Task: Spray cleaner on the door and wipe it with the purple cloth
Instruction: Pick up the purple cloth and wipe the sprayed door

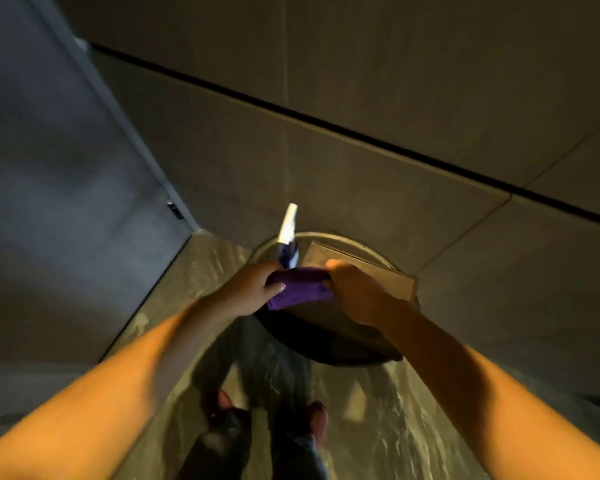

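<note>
Far left, the grey-blue door [59,161] fills that side of your view, its edge running down to a small dark fitting [175,210] near the floor, and nothing is touching it right now. Moving in, your left forearm reaches up from the near left corner, and your left hand [253,289] is closed around the left end of the purple cloth [297,288], thumb pressed on top of the fabric. Just beyond that hand stands the spray bottle [288,237], white at its far end and dark purple lower down, tilted slightly and rising behind your knuckles; whether the left hand also grips its base I cannot tell, because the cloth and fingers cover that spot. The cloth is bunched and stretched between both hands, out in front of you, well apart from the door. On the right, your right hand [355,292] is pinched shut on the cloth's other end, fingers curled under and knuckles up. Under and behind both hands sits a round bin [326,341] with a pale rim, and a flat brown board [364,271] lies across its far right side, partly hidden by your right hand. Down near the bottom, your shoes [317,417] stand on the glossy floor [395,438], and tiled wall [361,81] spans the far right.
</note>
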`<state>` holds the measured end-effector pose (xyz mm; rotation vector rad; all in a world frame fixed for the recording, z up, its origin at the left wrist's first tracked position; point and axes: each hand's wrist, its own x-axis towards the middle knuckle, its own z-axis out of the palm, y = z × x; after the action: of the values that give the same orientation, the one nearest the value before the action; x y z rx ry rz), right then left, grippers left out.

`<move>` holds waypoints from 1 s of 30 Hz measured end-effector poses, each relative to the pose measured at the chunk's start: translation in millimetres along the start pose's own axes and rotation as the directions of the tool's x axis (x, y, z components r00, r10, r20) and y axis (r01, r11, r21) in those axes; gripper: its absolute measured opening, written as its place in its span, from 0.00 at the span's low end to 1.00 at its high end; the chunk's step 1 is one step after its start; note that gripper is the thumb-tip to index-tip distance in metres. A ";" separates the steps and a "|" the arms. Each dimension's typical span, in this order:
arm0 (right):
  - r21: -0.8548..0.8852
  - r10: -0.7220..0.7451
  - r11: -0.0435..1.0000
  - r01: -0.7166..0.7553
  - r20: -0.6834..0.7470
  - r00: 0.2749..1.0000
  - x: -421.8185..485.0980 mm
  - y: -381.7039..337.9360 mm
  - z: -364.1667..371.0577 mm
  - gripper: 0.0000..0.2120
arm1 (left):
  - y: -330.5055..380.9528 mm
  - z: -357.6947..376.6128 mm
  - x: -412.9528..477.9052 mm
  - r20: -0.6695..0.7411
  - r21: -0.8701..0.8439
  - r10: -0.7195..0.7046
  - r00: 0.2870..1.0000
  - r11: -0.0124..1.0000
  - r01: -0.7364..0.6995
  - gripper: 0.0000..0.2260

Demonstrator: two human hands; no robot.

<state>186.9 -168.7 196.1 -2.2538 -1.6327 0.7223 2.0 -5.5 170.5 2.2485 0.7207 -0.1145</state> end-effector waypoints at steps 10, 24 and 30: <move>0.004 -0.511 0.860 0.511 0.041 0.859 98.0 -284.9 -54.3 0.12 | -61.1 -241.0 -221.9 -0.452 -0.197 -0.170 0.875 0.976 0.088 0.07; 0.124 -0.677 0.688 0.715 -0.245 0.694 237.2 -633.9 -89.0 0.10 | -177.6 -492.0 -373.0 -0.886 -0.042 -0.097 0.454 0.991 0.130 0.06; 0.262 -0.541 0.646 0.717 -0.505 0.672 273.1 -737.9 -143.1 0.08 | -178.2 -605.7 -387.7 -0.962 0.101 0.044 0.271 0.974 0.201 0.07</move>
<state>-266.7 343.2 610.6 -1.2317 -1.6813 0.3627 -498.7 333.3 598.9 2.2930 1.5044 1.3700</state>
